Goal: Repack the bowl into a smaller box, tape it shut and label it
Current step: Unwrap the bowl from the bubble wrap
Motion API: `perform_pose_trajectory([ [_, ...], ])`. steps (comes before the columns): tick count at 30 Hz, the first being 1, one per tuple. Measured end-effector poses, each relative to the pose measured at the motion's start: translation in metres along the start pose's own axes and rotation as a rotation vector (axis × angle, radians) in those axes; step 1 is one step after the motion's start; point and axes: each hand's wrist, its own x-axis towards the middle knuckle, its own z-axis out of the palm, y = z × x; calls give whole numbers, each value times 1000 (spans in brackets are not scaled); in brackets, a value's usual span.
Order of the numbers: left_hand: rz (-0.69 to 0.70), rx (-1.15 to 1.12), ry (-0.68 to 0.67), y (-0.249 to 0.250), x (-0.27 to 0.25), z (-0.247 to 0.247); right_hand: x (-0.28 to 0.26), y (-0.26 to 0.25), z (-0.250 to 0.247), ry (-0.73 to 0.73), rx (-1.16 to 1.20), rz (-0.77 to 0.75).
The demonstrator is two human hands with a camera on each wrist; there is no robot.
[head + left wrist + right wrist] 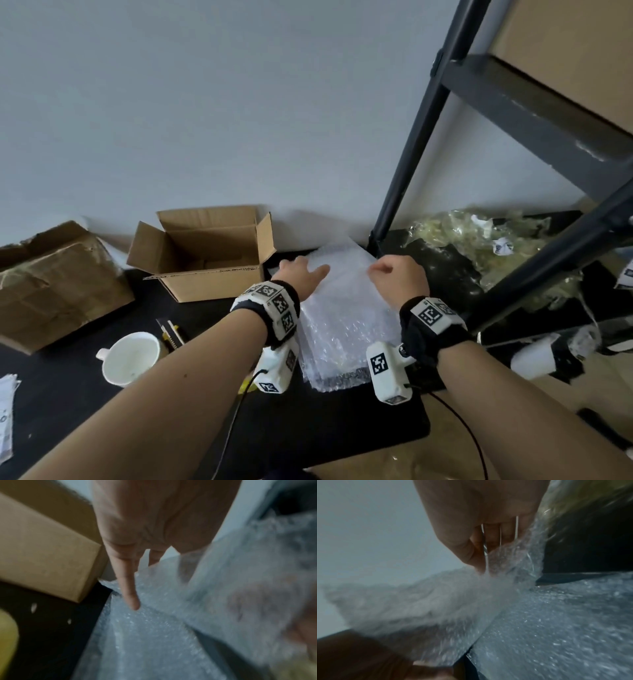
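**Getting the bubble wrap ready**

Nearest you, the white bowl [132, 358] sits bare on the desk [359, 418]. Past it, your left hand [301, 274] presses flat, fingers apart, on the bubble wrap [346, 318]. Your right hand [399, 279] pinches its top sheet. Farther back, the small box [205, 253] stands open. Next, I think, peel one sheet free.

Open small box [205, 253] just left of the bubble wrap [346, 322], shelf post [407, 164] close behind, mug [132, 358] near left.
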Motion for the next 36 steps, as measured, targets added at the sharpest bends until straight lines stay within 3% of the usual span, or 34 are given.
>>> perform_pose_trajectory([
  [2,24,-124,32,-1,-2,-7,-2,-5,-2,-70,-11,-10],
  [5,173,-151,135,-1,-10,-14,-5,-13,-4,-170,-31,3],
  [9,311,-111,116,-3,-30,-20,-2,-19,-8,-150,-74,11],
  [15,392,-93,50,-25,-56,-37,1,-38,-6,-159,-218,-24],
  [20,376,-105,33,-55,-78,-57,-6,-56,24,-309,-153,-20],
  [25,322,-131,57,-99,-93,-74,-23,-82,58,-342,-69,-141],
  [29,278,-149,186,-135,-106,-88,-33,-108,86,-445,-35,-180],
  [32,216,-114,317,-161,-115,-101,-44,-128,105,-425,22,-188],
  [36,96,-181,298,-195,-126,-119,-58,-150,130,-436,113,-190],
])
